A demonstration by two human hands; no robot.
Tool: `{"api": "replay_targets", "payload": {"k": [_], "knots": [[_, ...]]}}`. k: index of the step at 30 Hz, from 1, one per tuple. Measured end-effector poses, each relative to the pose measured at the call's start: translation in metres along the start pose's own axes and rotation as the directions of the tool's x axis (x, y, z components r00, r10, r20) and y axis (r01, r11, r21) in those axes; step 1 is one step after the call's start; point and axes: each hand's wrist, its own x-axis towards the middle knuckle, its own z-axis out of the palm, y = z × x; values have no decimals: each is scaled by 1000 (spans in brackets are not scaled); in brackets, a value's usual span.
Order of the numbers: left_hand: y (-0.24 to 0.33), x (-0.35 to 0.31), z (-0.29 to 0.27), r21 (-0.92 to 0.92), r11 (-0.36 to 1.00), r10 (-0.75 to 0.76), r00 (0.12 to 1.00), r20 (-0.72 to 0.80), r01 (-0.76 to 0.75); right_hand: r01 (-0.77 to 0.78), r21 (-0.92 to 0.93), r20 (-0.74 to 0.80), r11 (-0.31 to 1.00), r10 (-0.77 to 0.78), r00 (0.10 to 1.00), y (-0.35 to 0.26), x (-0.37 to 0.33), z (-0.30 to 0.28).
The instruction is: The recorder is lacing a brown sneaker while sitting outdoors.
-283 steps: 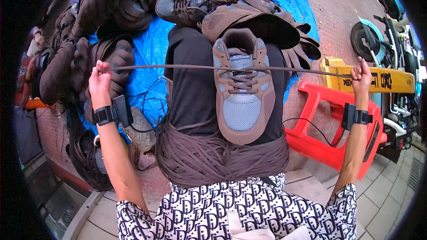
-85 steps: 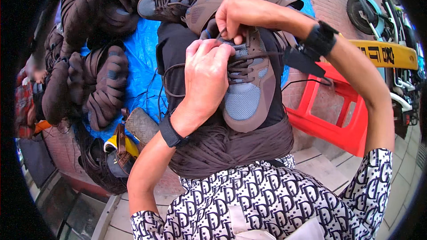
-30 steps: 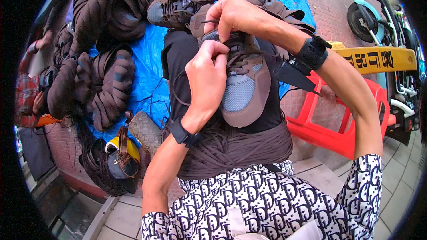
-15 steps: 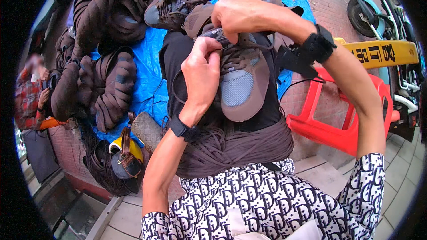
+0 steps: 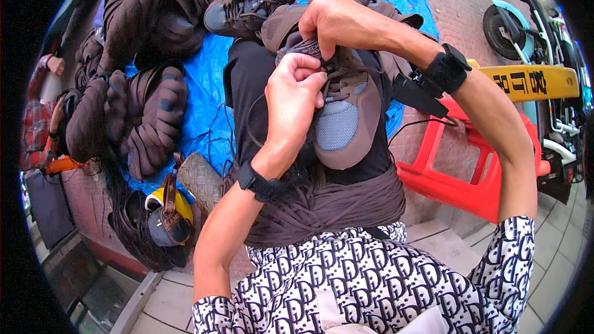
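Note:
A brown and grey-blue sneaker (image 5: 346,125) lies across my dark-trousered lap, toe pointing toward me. My left hand (image 5: 292,100) is closed in a pinch beside its lacing, on a thin dark shoelace (image 5: 252,114) that loops out to the left. The pinched bit itself is hidden by the fingers. From the far side, my right hand (image 5: 339,23) curls down onto the shoe's tongue (image 5: 307,48), its fingertips mostly out of sight. A heap of dark laces (image 5: 334,204) rests on my lap, nearer than the toe.
More brown sneakers (image 5: 247,6) and long stacked bundles of shoes (image 5: 158,120) lie on a blue tarp (image 5: 213,77). A red plastic stool (image 5: 433,176) and yellow board (image 5: 532,82) stand right. A yellow-and-dark container (image 5: 167,219) sits left. At far left is another person's plaid sleeve (image 5: 38,136).
My left hand has shifted slightly right, fingers drawn closer to the lacing. The shoe's toe has swung a little right. At far left the other person's raised hand has moved.

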Motion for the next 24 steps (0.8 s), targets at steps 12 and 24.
{"api": "replay_targets", "payload": {"k": [12, 24], "knots": [[-16, 10, -8, 691, 476, 671, 733, 113, -543, 17, -14, -72, 1000, -18, 997, -3, 0, 3], [-12, 14, -7, 887, 63, 614, 719, 327, -457, 34, -136, -109, 990, -49, 993, -1, 2, 8]]}}
